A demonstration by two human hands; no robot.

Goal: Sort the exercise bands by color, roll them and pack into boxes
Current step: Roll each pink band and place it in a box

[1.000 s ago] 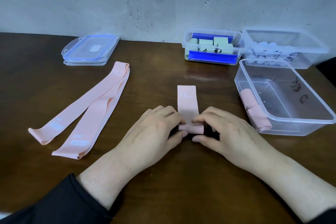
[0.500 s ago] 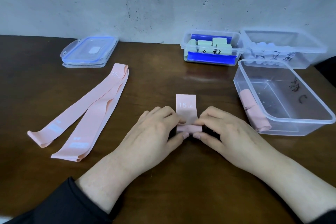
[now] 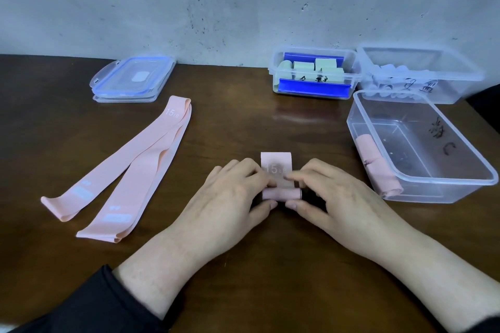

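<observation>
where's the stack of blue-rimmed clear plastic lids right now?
Head view: the stack of blue-rimmed clear plastic lids sits far left on the dark wooden table, against the wall, just beyond the top ends of the two flat pink exercise bands.

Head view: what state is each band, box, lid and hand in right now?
pink band: partly rolled, tail flat
left hand: pinches roll
right hand: pinches roll
two pink bands: unrolled, flat
near box: open, pink rolls inside
green-roll box: open
far right box: open
lids: stacked, off
</observation>
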